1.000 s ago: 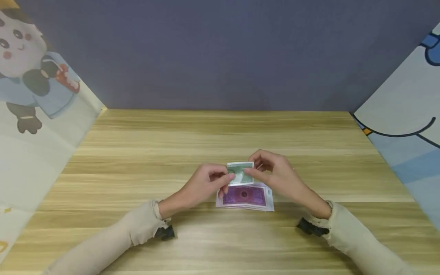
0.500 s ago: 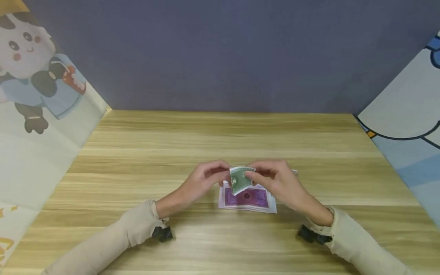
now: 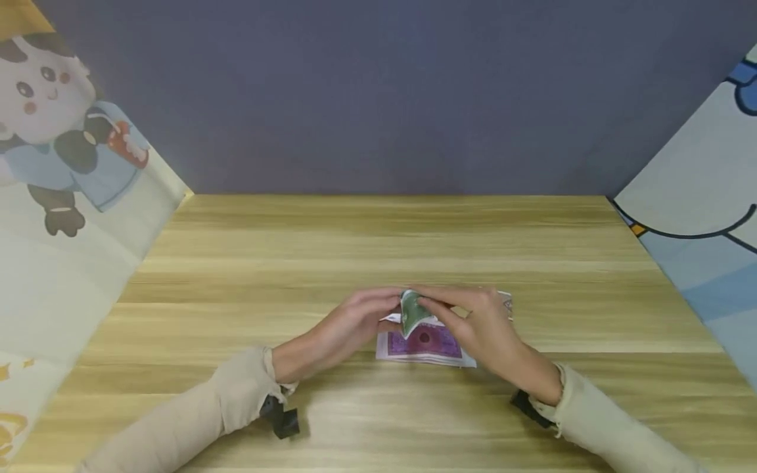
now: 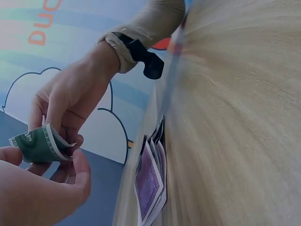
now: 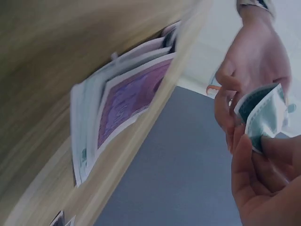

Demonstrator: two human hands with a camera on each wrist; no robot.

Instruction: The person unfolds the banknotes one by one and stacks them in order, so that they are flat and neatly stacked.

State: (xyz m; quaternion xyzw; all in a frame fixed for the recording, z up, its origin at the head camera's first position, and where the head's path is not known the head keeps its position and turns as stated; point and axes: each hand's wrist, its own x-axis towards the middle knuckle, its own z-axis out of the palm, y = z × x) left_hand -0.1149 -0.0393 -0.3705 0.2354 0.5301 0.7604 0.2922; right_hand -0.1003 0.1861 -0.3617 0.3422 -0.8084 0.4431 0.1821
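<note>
In the head view a green banknote (image 3: 412, 314) is bent into a curve between both hands. My right hand (image 3: 493, 338) pinches it with thumb and fingers from the right. My left hand (image 3: 337, 332) reaches to its left edge with fingers extended; the contact there is partly hidden. The left wrist view shows the green note (image 4: 40, 145) doubled over, its white-edged ends apart. Below the hands lies a stack of notes (image 3: 408, 347) with a purple one on top. Seen from the right wrist, the stack (image 5: 134, 96) has several fanned layers.
More paper notes (image 3: 505, 302) lie partly behind the right hand. The wooden table (image 3: 378, 243) ends at a dark blue back panel (image 3: 378, 98). Side walls with cartoon prints (image 3: 47, 164) stand left and right. Both wrists carry black camera mounts (image 3: 280, 417).
The green note has gone from nearly flat to bent over. The left thumb has left its front face, and the left fingers have straightened. The right hand keeps its pinch.
</note>
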